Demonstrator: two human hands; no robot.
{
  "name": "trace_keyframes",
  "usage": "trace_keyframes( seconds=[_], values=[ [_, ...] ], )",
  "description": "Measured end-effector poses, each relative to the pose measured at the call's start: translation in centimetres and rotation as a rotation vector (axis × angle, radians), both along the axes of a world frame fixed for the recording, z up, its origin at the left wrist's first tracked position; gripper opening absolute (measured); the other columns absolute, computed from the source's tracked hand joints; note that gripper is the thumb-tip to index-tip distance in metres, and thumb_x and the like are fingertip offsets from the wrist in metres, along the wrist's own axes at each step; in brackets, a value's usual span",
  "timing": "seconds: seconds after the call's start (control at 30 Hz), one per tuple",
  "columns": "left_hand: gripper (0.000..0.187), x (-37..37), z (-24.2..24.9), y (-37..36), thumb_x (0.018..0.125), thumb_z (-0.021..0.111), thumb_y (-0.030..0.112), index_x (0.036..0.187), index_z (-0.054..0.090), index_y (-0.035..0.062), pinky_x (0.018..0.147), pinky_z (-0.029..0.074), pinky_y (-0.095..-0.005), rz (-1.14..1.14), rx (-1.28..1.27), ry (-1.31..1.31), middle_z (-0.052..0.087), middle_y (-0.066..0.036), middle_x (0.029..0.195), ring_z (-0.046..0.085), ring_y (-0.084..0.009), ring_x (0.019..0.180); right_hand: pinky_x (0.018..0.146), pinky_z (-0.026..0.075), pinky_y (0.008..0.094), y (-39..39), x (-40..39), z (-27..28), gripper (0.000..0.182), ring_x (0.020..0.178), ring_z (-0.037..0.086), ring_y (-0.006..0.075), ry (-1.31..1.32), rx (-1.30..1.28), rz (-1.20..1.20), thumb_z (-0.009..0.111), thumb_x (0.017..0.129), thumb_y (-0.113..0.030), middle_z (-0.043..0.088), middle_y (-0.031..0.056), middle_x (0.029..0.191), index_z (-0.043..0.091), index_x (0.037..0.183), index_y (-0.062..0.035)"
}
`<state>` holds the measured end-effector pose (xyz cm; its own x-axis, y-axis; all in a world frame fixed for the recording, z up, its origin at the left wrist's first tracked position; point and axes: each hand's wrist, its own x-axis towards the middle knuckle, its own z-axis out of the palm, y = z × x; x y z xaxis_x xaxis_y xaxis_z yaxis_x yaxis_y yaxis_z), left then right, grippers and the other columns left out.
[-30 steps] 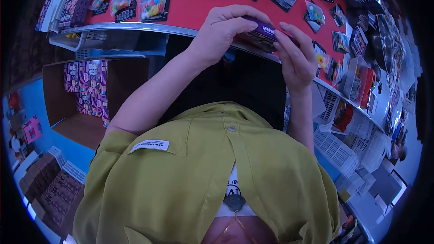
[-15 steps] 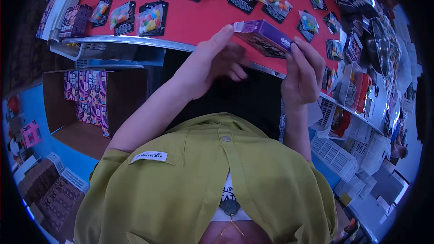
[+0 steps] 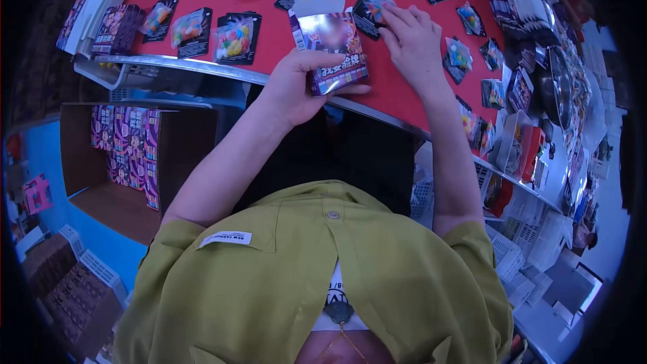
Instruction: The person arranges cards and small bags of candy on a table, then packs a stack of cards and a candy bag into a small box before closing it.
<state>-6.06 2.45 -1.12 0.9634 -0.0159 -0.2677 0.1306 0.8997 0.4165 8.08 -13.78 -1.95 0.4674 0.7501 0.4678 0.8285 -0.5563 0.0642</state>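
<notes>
My left hand [image 3: 300, 84] holds a purple printed box [image 3: 337, 50] upright, its white top flap [image 3: 318, 7] standing open. The thumb lies across the box front, with fingers behind and below it. To the right, my right hand [image 3: 412, 44] reaches over the red table [image 3: 269, 27], its fingers together and curled onto a clear packet of colourful pieces [image 3: 377, 7]. That packet lies on black cards [image 3: 364, 21]. The palm hides the tabletop beneath it.
More packets on black cards [image 3: 234, 39] lie around the table. Purple boxes [image 3: 116, 30] stand at its left edge, with folded boxes [image 3: 502, 7] at the right. Below left is a cardboard carton [image 3: 114, 212] holding printed boxes. A metal bowl [image 3: 559, 84] sits far right.
The box has turned upright in my left hand, and its open flap now shows. My right hand has let go of the box and moved up and forward to the packet.
</notes>
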Motion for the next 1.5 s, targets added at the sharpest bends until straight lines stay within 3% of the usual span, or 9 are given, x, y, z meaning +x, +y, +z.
trace_keyframes(
  seconds=[0.27,0.33,0.47,0.57,0.83,1.17,1.27,1.33,1.5],
  values=[
    [0.036,1.1,-0.5,-0.3,0.082,0.056,0.000,0.116,0.047,-0.0026,0.082,0.056,-0.0462,0.022,-0.012,-0.032,0.057,-0.013,0.106,0.060,-0.0259,0.100,0.095,0.038,0.0409,1.5,2.8,-1.0,0.031,0.108,0.054,0.0231,0.219,-0.004,0.043,0.057,0.087,-0.020,0.061,0.0072,0.105,0.060,0.115,-0.0074],
    [0.035,1.5,-0.5,-0.4,0.082,0.056,-0.001,0.116,0.047,-0.0024,0.082,0.056,-0.0458,0.036,-0.030,-0.041,0.057,-0.013,0.105,0.060,-0.0258,0.100,0.095,0.038,0.0423,1.7,3.9,-0.2,0.035,0.112,0.053,0.0232,0.770,0.132,0.003,0.057,0.088,-0.021,0.058,0.0094,0.110,0.057,0.119,-0.0069],
    [0.038,1.9,-0.3,-0.6,0.082,0.056,-0.001,0.118,0.045,-0.0031,0.083,0.056,-0.0461,0.038,-0.057,-0.042,0.056,-0.014,0.107,0.059,-0.0260,0.101,0.095,0.038,0.0447,2.7,5.2,-0.5,0.046,0.114,0.052,0.0224,0.473,-0.054,-0.148,0.062,0.086,-0.027,0.053,0.0113,0.118,0.051,0.127,-0.0083],
    [0.039,1.9,-0.3,-0.5,0.082,0.056,-0.001,0.119,0.044,-0.0038,0.084,0.055,-0.0461,0.036,-0.058,-0.014,0.055,-0.015,0.109,0.059,-0.0261,0.102,0.090,0.045,0.0359,3.8,5.6,0.8,0.056,0.104,0.058,0.0271,0.297,-0.340,-0.261,0.065,0.083,-0.028,0.045,0.0103,0.130,0.045,0.132,-0.0088],
    [0.038,1.7,-0.5,-0.6,0.082,0.054,0.000,0.118,0.043,-0.0050,0.085,0.055,-0.0467,0.048,-0.085,-0.037,0.056,-0.015,0.108,0.059,-0.0271,0.103,0.084,0.048,0.0304,4.6,8.8,1.4,0.074,0.105,0.057,0.0263,1.012,-0.143,-0.129,0.080,0.067,-0.015,0.056,0.0215,0.114,0.043,0.126,0.0092],
    [0.041,0.4,-0.6,0.0,0.083,0.053,0.000,0.121,0.040,-0.0055,0.085,0.055,-0.0461,0.059,-0.073,-0.007,0.054,-0.017,0.109,0.058,-0.0274,0.104,0.073,0.047,0.0286,4.2,6.8,2.0,0.061,0.086,0.061,0.0200,1.049,-0.234,-0.155,0.081,0.067,-0.019,0.060,0.0123,0.097,0.051,0.114,0.0048],
    [0.041,0.1,-1.1,0.3,0.083,0.053,0.002,0.121,0.040,-0.0058,0.084,0.056,-0.0454,0.065,-0.075,0.001,0.054,-0.017,0.109,0.059,-0.0277,0.104,0.074,0.050,0.0274,2.6,5.2,1.2,0.048,0.086,0.063,0.0176,0.815,0.067,-0.010,0.078,0.072,-0.015,0.061,0.0101,0.093,0.053,0.109,0.0020],
    [0.040,-0.1,-1.3,0.4,0.083,0.053,0.003,0.121,0.041,-0.0060,0.082,0.056,-0.0448,0.061,-0.080,0.008,0.055,-0.017,0.108,0.060,-0.0281,0.102,0.076,0.053,0.0269,1.4,4.1,2.4,0.044,0.093,0.063,0.0174,1.149,0.313,0.091,0.074,0.076,-0.013,0.062,0.0113,0.097,0.053,0.112,0.0016],
    [0.041,0.0,-0.4,0.1,0.083,0.057,0.012,0.118,0.048,-0.0056,0.064,0.058,-0.0375,-0.161,-0.048,0.001,0.063,-0.017,0.102,0.066,-0.0281,0.089,0.072,0.055,0.0292,-0.7,2.3,3.9,0.045,0.094,0.064,0.0210,1.298,0.834,0.257,0.071,0.081,-0.016,0.062,0.0121,0.103,0.052,0.118,0.0019]
  ],
)
